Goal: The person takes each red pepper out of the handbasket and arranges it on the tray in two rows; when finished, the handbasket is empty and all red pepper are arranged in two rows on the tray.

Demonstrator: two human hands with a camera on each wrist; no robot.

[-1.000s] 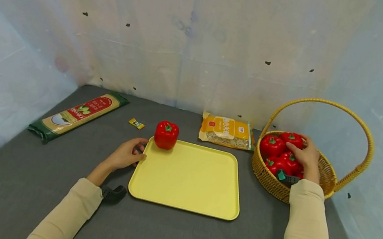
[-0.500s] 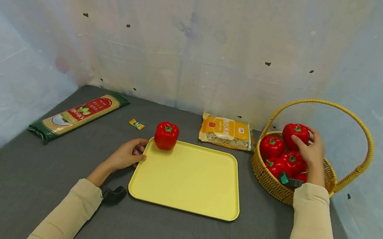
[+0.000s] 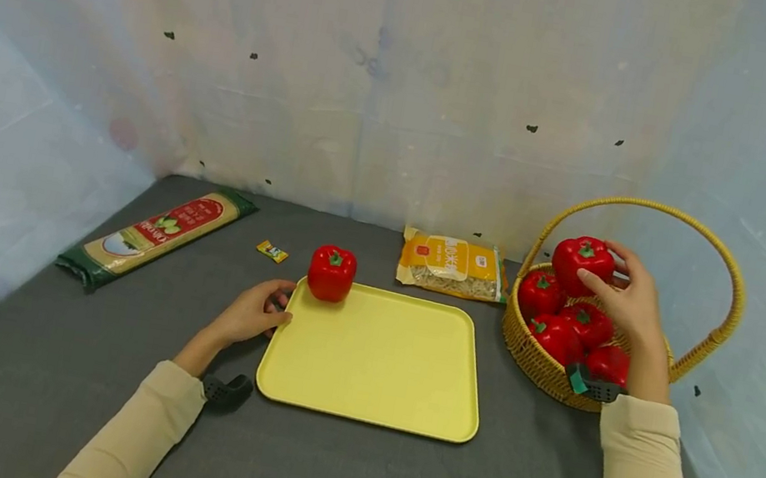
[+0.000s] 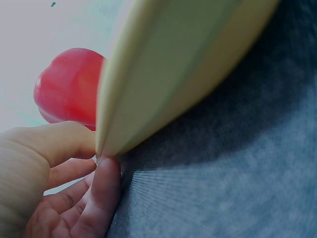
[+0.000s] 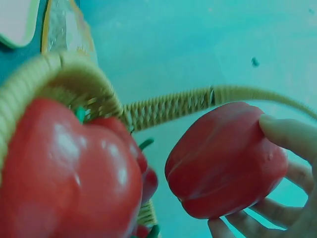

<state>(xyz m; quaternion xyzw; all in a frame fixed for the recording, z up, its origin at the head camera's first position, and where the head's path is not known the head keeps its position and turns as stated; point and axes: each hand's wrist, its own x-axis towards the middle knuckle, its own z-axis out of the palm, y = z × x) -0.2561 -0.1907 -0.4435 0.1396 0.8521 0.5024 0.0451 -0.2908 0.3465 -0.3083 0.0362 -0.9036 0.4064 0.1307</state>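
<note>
My left hand [image 3: 252, 312] pinches the left rim of a yellow tray [image 3: 378, 357] between thumb and fingers, as the left wrist view also shows. One red bell pepper [image 3: 332, 273] stands at the tray's back left corner, just beyond that hand. Above the wicker basket [image 3: 536, 369], my right hand [image 3: 632, 298] grips another red bell pepper [image 5: 228, 161] between thumb and fingers, raised off the ones below. Several more red bell peppers [image 3: 557, 337] lie in the basket, partly hidden by its rim and my wrist.
The basket's tall arched handle [image 3: 735, 290] rises around my right hand. A yellow-orange bag of grain [image 3: 453, 264] lies behind the tray. A long green-ended packet [image 3: 159, 235] and a small yellow sachet [image 3: 272, 252] lie at the left. A pale curtain [image 3: 378, 86] hangs behind the table.
My right hand has lifted a bell pepper from among the others in the basket, upward and slightly left. My left hand stays at the tray rim.
</note>
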